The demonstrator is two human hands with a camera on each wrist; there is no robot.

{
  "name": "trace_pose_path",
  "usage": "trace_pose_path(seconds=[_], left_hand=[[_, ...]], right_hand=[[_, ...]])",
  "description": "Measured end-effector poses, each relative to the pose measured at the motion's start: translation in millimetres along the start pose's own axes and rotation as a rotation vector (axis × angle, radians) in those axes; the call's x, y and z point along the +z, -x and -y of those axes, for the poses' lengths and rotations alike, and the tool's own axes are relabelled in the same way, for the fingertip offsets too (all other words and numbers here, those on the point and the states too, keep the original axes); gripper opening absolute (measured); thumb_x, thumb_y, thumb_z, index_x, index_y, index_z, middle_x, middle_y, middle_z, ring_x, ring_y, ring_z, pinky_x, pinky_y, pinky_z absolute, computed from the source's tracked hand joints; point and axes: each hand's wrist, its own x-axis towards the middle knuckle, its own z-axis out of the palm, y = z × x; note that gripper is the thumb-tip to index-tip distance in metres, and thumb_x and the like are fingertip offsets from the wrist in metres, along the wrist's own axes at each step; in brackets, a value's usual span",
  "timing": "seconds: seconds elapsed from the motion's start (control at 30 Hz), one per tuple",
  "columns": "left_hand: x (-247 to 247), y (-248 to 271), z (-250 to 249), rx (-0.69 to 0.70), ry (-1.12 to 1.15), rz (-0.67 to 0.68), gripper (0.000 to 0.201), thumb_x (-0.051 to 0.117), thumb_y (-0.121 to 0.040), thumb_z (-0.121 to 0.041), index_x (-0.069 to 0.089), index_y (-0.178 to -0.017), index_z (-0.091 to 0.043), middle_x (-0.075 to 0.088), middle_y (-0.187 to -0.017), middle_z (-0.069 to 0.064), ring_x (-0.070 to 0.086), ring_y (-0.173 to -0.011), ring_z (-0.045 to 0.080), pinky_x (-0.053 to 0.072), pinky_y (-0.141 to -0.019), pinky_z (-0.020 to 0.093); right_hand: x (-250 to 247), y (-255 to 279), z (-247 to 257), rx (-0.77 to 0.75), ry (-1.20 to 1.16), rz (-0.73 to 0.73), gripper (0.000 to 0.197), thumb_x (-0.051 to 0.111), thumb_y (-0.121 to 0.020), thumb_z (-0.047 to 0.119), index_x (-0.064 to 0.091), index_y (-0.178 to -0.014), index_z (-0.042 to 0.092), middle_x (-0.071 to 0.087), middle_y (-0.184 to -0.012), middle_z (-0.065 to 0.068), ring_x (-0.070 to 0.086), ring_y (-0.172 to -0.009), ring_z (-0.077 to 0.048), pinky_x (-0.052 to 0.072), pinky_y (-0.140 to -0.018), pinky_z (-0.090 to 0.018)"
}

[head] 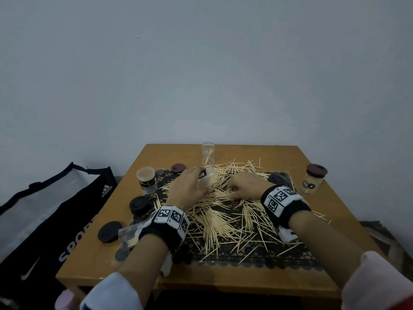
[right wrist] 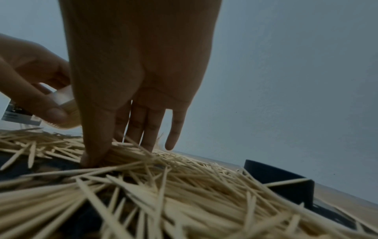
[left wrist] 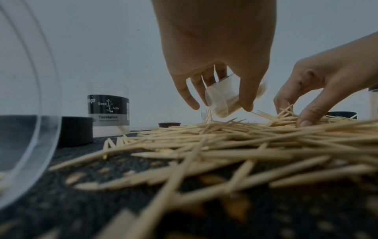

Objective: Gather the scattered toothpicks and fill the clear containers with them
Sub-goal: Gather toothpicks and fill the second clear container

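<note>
The left hand (head: 190, 186) grips a small clear plastic container (left wrist: 223, 101), tilted over the heap of pale wooden toothpicks (head: 225, 211) mid-table; the right hand (head: 245, 184), at its three o'clock, pinches a bundle. Best to align the tips first, then slide them in parallel.

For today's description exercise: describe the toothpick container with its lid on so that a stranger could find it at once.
Start at the wooden table and go to its right edge, beyond the black lace mat. There a clear toothpick jar stands upright, apart from the pile. It alone wears its brown lid; the other containers are open.
</note>
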Motion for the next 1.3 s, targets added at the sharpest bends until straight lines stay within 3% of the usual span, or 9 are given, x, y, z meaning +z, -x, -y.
trace_pose_path(seconds=[0.1, 0.2, 0.43, 0.63, 0.93, 1.03, 1.13, 1.3], left_hand=[[0, 0, 0, -0.001, -0.001, 0.003, 0.056, 0.069, -0.085, -0.039, 0.047, -0.133, -0.019, 0.057, -0.128, 0.0, 0.053, -0.117, 0.02, 0.046, -0.083, 0.034], [0, 0, 1, 0.002, 0.006, -0.001, 0.055, 0.069, -0.085, -0.04, 0.048, -0.131, -0.019, 0.058, -0.126, -0.001, 0.054, -0.115, 0.02, 0.046, -0.081, 0.034], [0, 0, 0, -0.001, 0.001, -0.001, 0.058, 0.071, -0.084, -0.039, 0.048, -0.132, -0.018, 0.058, -0.127, 0.0, 0.053, -0.116, 0.02, 0.042, -0.079, 0.03], [-1, 1, -1, -0.004, 0.004, 0.003, 0.059, 0.072, -0.083, -0.04, 0.049, -0.133, -0.017, 0.058, -0.127, 0.001, 0.053, -0.116, 0.021, 0.045, -0.083, 0.034], [-1, 0, -1, -0.002, -0.02, 0.007, 0.058, 0.07, -0.084, -0.041, 0.048, -0.133, -0.019, 0.057, -0.127, -0.001, 0.052, -0.115, 0.019, 0.04, -0.077, 0.029], [-1, 1, -1, -0.001, -0.018, 0.006, 0.057, 0.069, -0.085, -0.039, 0.047, -0.134, -0.019, 0.057, -0.128, 0.0, 0.052, -0.116, 0.019, 0.039, -0.077, 0.027], [-2, 1, -3, -0.015, -0.014, -0.003, 0.059, 0.069, -0.086, -0.041, 0.047, -0.135, -0.017, 0.056, -0.129, 0.001, 0.052, -0.117, 0.019, 0.04, -0.079, 0.027], [-7, 2, -3, -0.075, -0.057, -0.069, 0.059, 0.068, -0.086, -0.04, 0.046, -0.136, -0.018, 0.058, -0.127, 0.001, 0.053, -0.117, 0.02, 0.046, -0.083, 0.032]], right_hand=[[0, -1, 1, -0.017, 0.007, 0.009, 0.019, 0.068, -0.086, 0.034, 0.069, -0.092, 0.015, 0.057, -0.077, 0.006, 0.05, -0.071, -0.009, 0.028, -0.054, -0.015], [0, -2, 2, -0.032, 0.029, 0.012, 0.018, 0.065, -0.089, 0.031, 0.061, -0.077, 0.018, 0.052, -0.067, 0.009, 0.051, -0.066, -0.009, 0.031, -0.054, -0.014], [0, -2, 5, -0.06, 0.122, 0.005, 0.02, 0.06, -0.092, 0.029, 0.063, -0.093, 0.009, 0.065, -0.094, -0.004, 0.061, -0.086, -0.019, 0.042, -0.069, -0.026], [2, -1, 7, -0.101, 0.173, -0.023, 0.021, 0.056, -0.095, 0.026, 0.061, -0.103, 0.008, 0.064, -0.104, -0.007, 0.061, -0.096, -0.023, 0.047, -0.079, -0.032], [2, 1, 11, -0.099, 0.158, -0.012, 0.023, 0.056, -0.096, 0.024, 0.06, -0.108, 0.005, 0.063, -0.11, -0.009, 0.06, -0.102, -0.025, 0.047, -0.085, -0.034], [2, 0, 11, -0.102, 0.138, -0.022, 0.02, 0.054, -0.097, 0.022, 0.061, -0.106, 0.006, 0.063, -0.106, -0.008, 0.06, -0.098, -0.023, 0.046, -0.081, -0.032], [-2, 2, 8, -0.066, 0.058, -0.024, 0.013, 0.053, -0.097, 0.021, 0.058, -0.093, 0.01, 0.059, -0.092, -0.005, 0.055, -0.084, -0.021, 0.04, -0.071, -0.029], [-11, 5, 0, -0.007, -0.054, -0.048, 0.01, 0.05, -0.098, 0.015, 0.056, -0.091, 0.012, 0.055, -0.079, 0.011, 0.052, -0.074, -0.01, 0.037, -0.059, -0.022]])
